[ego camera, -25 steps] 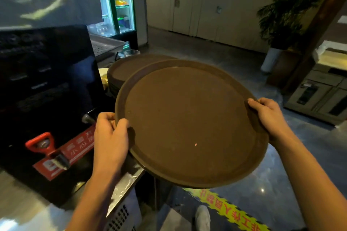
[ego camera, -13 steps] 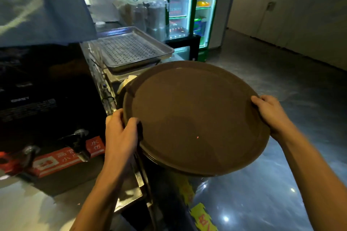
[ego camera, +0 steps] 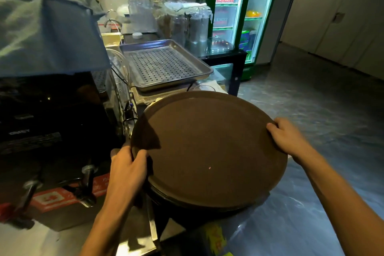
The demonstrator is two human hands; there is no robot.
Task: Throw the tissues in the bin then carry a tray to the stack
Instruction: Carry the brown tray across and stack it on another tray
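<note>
A large round brown tray (ego camera: pixel 207 147) fills the middle of the view, lying flat. My left hand (ego camera: pixel 127 170) grips its left rim, thumb on top. My right hand (ego camera: pixel 287 137) holds the right rim the same way. Just under the tray, dark rims of a stack of like trays (ego camera: pixel 199 203) show along its near edge, and the held tray rests on or just above them. No tissues or bin are in view.
A black drinks machine (ego camera: pixel 52 120) with taps stands at the left on a steel counter (ego camera: pixel 133 241). A perforated metal tray (ego camera: pixel 164 64) sits behind the stack, with jars beyond. Lit drinks fridges (ego camera: pixel 239 16) stand at the back. Dark glossy floor lies to the right.
The tray has come down and forward over the stack, covering it. The view has swung left, bringing the metal tray and fridges into sight. Both hands keep their grip.
</note>
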